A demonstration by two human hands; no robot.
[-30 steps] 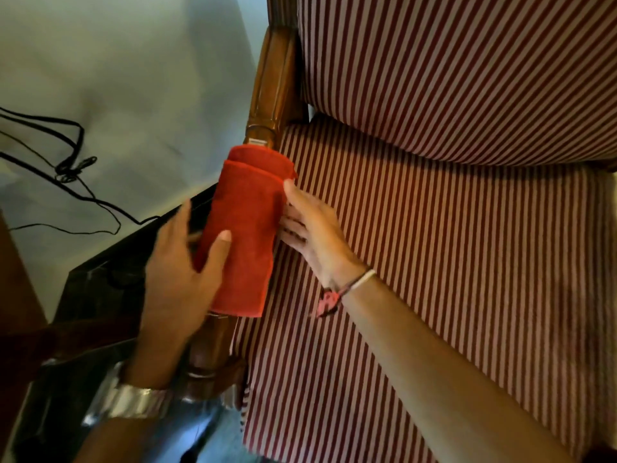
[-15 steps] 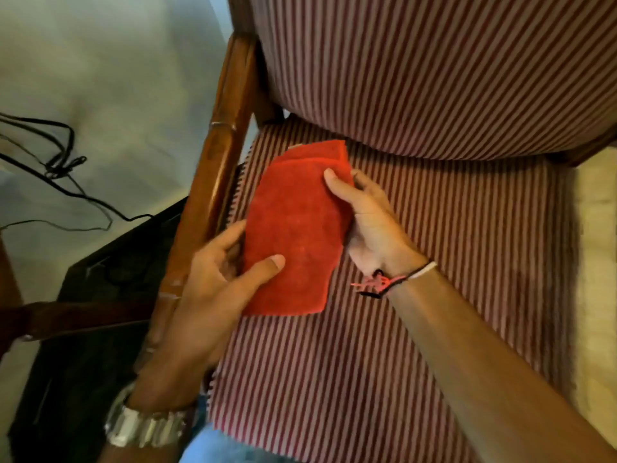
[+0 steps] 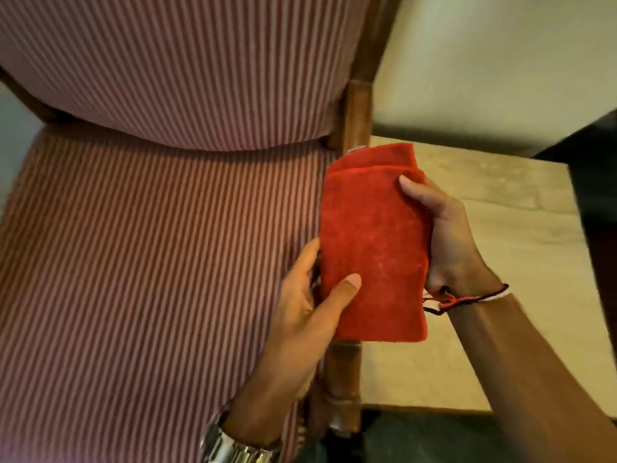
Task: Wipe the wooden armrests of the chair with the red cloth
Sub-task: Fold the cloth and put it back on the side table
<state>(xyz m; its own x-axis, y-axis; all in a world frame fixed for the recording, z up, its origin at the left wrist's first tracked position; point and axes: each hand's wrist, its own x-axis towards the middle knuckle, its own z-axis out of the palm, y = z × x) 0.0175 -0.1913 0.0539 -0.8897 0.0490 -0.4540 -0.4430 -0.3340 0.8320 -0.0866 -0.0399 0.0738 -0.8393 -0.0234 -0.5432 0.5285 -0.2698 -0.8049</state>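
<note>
The folded red cloth (image 3: 374, 242) lies flat over the chair's right wooden armrest (image 3: 344, 379), covering its middle. Bare wood shows below the cloth and where the armrest meets the back post (image 3: 357, 115). My left hand (image 3: 300, 322) grips the cloth's lower left edge, thumb on top and fingers underneath. Along the cloth's right edge, my right hand (image 3: 444, 235) holds it with the thumb pressed near the top right corner. The red-and-white striped seat (image 3: 150, 279) and backrest (image 3: 173, 68) fill the left of the view.
A pale stone-topped table (image 3: 494, 262) stands close against the right armrest. Dark floor shows beneath it, a dark object (image 3: 597, 182) sits at the far right, and a light wall rises behind. The left armrest is out of view.
The cloth has travelled from the left armrest, across the seat, onto the right armrest. Both hands moved right with it, and my view swung right.
</note>
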